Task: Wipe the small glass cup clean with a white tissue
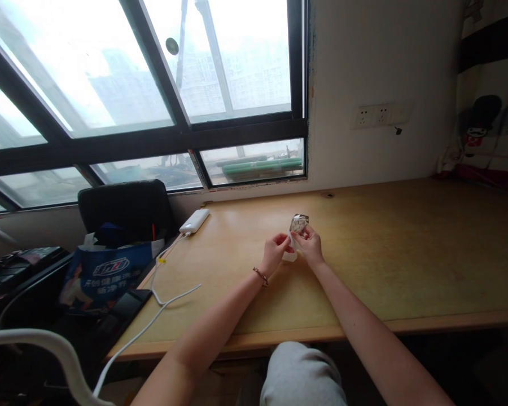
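Both my hands meet over the middle of the table. My right hand (310, 246) is closed around a small shiny, crinkled brown-and-silver packet (298, 222), which sticks up above the fingers; its exact kind is too small to tell. A thin, whitish, sheet-like piece (290, 256) hangs down between the two hands. My left hand (276, 251) pinches that whitish piece near its upper end, close beside the right thumb. Whether the piece is joined to the packet, I cannot tell. A beaded bracelet (261, 277) circles my left wrist.
A wooden table (406, 254) stretches under my arms. At its left edge lie a white power strip (195, 221) and a white cable (169, 304). Beyond that edge are a black chair (125, 203) and a blue bag (105, 276). Wall sockets (381, 115) sit behind.
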`<state>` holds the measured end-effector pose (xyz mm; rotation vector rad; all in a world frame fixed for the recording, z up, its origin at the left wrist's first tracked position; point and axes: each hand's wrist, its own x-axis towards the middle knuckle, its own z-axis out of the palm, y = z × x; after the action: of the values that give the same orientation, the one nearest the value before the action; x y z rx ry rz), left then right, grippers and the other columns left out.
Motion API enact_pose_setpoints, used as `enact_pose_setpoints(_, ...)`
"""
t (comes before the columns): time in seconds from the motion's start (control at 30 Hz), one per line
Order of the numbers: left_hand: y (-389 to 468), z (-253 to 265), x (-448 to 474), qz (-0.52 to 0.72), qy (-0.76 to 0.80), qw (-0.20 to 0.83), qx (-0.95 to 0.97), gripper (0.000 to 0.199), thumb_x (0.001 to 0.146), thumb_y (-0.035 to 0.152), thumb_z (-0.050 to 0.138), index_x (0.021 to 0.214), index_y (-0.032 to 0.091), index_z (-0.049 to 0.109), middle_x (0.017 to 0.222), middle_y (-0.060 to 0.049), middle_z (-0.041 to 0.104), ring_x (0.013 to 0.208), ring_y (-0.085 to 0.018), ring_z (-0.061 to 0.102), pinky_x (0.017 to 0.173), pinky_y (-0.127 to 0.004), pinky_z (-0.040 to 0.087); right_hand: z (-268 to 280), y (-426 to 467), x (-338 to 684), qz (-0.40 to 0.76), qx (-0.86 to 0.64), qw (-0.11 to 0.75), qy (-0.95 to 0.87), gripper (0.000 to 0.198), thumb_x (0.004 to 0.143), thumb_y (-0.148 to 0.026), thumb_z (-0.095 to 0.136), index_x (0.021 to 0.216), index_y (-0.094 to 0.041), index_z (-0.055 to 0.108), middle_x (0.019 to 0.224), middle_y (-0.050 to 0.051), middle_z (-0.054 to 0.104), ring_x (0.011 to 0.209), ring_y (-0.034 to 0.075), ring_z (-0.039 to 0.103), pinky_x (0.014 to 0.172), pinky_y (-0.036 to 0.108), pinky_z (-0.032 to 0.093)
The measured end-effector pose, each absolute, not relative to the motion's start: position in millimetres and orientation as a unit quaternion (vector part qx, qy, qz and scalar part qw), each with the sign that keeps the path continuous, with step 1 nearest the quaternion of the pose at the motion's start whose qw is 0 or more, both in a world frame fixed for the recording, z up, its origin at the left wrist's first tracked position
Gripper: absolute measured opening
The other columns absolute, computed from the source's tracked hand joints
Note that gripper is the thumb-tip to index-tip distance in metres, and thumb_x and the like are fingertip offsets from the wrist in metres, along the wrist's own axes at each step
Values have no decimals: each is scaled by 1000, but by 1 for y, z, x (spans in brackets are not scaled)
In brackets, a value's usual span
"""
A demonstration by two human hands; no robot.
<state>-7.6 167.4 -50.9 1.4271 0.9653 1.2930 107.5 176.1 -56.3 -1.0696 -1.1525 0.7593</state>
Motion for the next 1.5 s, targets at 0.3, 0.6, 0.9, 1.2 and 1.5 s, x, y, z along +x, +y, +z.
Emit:
enact_pose_setpoints(0.3,166,-49,-10,611,395,370,578,28,71,38,58,86,14,58,60,-1,59,49,-10,55,48,-21,44,-50,163,107,64,-583,502,-636,18,73,-38,54,69,-20,53,67,0,54,64,14,45,56,22,32)
enact_pose_setpoints(0.6,173,-42,-18,650,397,311,568,28,70,39,58,84,15,63,76,-2,53,52,-6,47,44,-17,37,-44,150,104,-37,-545,385,-744,15,77,-38,53,77,-24,58,75,2,58,76,18,41,61,25,31)
enact_pose_setpoints(0.9,192,-43,-39,579,445,465,501,37,64,44,59,81,12,63,53,2,51,43,-5,41,42,-18,31,-43,148,104,-38,-491,379,-783,8,75,-33,58,81,-28,61,75,2,59,81,19,42,62,26,32)
enact_pose_setpoints(1.2,196,-65,-28,535,406,609,422,28,65,39,56,72,12,60,58,-3,57,47,-8,46,45,-20,36,-34,143,105,-71,-494,385,-777,18,82,-32,48,93,-28,61,79,3,62,79,20,39,71,30,32)
enact_pose_setpoints(1.5,179,-66,-16,474,383,627,485,33,62,43,62,65,10,57,50,3,43,42,-5,34,42,-19,26,-30,151,121,-127,-543,383,-736,15,81,-30,48,88,-26,61,80,4,62,75,20,41,65,30,29)
